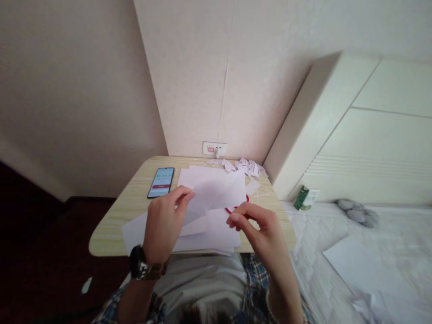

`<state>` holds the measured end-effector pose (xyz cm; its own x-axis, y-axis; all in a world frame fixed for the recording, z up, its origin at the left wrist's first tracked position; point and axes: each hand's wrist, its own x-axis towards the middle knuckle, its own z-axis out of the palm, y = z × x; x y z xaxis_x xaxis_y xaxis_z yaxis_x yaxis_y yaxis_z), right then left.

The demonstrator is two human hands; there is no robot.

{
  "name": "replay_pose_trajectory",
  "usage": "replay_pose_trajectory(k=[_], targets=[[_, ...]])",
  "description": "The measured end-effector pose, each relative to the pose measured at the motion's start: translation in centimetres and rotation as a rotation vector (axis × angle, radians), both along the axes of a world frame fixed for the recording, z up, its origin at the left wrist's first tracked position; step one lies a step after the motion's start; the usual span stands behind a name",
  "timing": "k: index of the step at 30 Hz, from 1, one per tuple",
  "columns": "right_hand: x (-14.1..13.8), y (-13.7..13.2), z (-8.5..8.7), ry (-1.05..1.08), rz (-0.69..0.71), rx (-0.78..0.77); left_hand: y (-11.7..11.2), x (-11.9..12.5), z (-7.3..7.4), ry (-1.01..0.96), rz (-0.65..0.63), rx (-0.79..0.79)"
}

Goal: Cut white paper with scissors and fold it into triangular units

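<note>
My left hand (165,220), with a wristwatch above it, is closed in a pinch on the left part of a white sheet of paper (216,193). This sheet is lifted at a slant over other white sheets (219,238) lying on the small table. To the right, my right hand (259,225) has its thumb and forefinger pressed together near the sheet's lower right side. What sits between those fingertips, if anything, is too small to make out. A red curved handle-like thing (247,198) shows partly between the paper and my right hand; the rest is hidden.
A lit phone (161,182) lies on the wooden table (111,229) at the left. Small folded paper pieces (248,167) are heaped at the back right, below a wall socket (215,148). On the bed at right are a green-and-white box (306,198), a grey item (357,213) and paper (364,265).
</note>
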<state>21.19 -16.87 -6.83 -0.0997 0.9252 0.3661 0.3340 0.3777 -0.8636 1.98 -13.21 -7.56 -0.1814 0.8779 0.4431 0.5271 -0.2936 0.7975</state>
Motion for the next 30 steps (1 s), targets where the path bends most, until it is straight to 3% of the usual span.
replay_pose_trajectory(k=[4,7,11,17,23,26,27,30], targets=[[-1.6,-0.6,0.9,-0.213,-0.271,0.409,-1.1,1.1,0.2,0.163,-0.078,0.02],[-2.7,0.0,0.6,-0.396,-0.327,0.479,-1.8,1.9,0.4,0.23,-0.134,0.047],[-2.9,0.7,0.0,-0.465,-0.322,0.489,-2.2,2.3,0.7,0.365,-0.178,0.137],[-1.5,0.2,0.2,-0.368,-0.372,0.498,-1.9,1.7,0.9,0.35,-0.206,0.312],[1.1,-0.5,0.9,-0.33,-0.487,0.501,-1.1,-0.5,1.0,0.331,-0.144,0.281],[2.7,-0.8,1.0,-0.231,-0.566,0.471,-0.6,-2.4,1.0,0.259,-0.023,0.215],[3.3,-0.9,1.0,-0.15,-0.604,0.466,-0.5,-3.0,1.1,0.224,0.064,0.198],[4.2,-0.8,0.5,0.194,-0.63,0.423,-0.5,-3.7,1.4,0.101,0.168,0.165]])
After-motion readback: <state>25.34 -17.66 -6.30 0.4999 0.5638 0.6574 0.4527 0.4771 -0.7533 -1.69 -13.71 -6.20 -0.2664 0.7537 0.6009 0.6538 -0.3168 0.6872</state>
